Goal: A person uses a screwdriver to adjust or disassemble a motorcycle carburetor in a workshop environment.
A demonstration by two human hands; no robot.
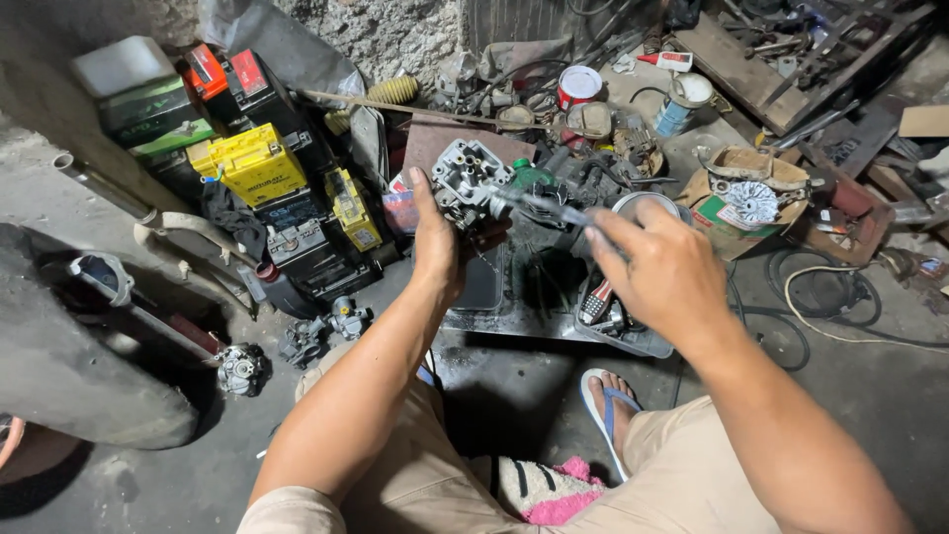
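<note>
Nearest, left hand (435,242) grips a grey cast-metal carburettor body (473,181); right hand (660,269) pinches a slim metal-shafted screwdriver (539,205). Best kept square to the part, body held steady.

A: Lighting? Dim overall, soft light from above; forearms and the yellow box (259,163) brightest.
B: Shadows? Deep under the legs and at left.
A: Sharpness? Slim tool (539,205) motion-blurred; edges bowed by wide lens.
</note>
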